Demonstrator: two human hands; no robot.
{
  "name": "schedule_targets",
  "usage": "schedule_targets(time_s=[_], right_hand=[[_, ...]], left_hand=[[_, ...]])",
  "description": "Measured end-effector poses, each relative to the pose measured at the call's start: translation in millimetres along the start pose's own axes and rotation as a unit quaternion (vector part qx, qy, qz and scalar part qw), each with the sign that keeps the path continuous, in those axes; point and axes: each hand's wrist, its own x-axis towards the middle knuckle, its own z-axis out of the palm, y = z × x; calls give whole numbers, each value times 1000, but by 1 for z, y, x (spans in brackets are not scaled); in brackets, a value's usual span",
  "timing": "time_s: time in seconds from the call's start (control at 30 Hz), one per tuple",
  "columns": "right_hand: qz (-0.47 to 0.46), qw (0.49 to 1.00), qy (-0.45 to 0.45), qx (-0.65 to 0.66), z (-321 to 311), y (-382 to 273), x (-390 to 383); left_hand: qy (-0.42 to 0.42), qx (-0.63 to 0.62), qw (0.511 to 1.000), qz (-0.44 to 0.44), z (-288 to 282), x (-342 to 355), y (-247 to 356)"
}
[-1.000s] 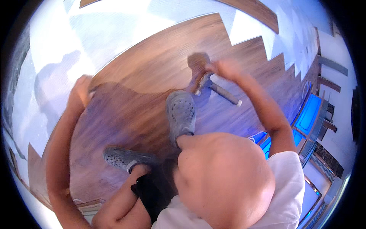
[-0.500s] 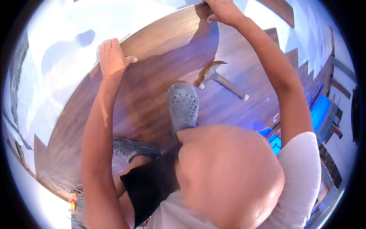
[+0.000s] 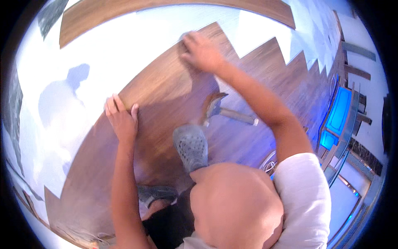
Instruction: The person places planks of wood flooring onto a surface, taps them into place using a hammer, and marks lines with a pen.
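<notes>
The plank (image 3: 157, 79) lies beyond the hammer (image 3: 234, 115), long axis slanting from left of the hammer to beyond it; left hand (image 3: 123, 121) rests open on the plank, right hand (image 3: 202, 52) half-curled there, grip unclear

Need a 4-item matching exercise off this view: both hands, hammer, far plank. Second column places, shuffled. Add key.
1. Left hand
2. Hammer
3. Right hand
4. Far plank

A. Lying on the brown floor
B. At the brown floor's edge, higher in the picture
C. On the white surface, along the picture's top
D. At the brown floor's edge, lower in the picture

Pairs: 1-D, 2-A, 3-B, 4-C
</notes>
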Motion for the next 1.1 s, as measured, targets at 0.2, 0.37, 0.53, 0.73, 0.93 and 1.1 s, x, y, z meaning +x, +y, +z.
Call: schedule_targets(time_s=[0.2, 0.37, 0.53, 0.73, 0.93, 1.1], right_hand=[[-35, 985, 108, 126, 25, -26, -7], [36, 970, 132, 201, 16, -49, -4], [52, 942, 167, 287, 25, -131, 22], [77, 946, 170, 264, 37, -174, 28], [94, 949, 170, 248, 33, -173, 29], [94, 952, 171, 238, 35, -174, 35]], left_hand=[[-42, 49, 997, -39, -5, -5, -3], [-21, -25, 999, 9, -7, 6, 6], [51, -61, 997, 5, -34, 32, -21], [121, -45, 992, -18, -74, 118, -98], [127, -235, 949, -168, -73, 233, -146], [12, -285, 912, -294, -61, 322, -193]])
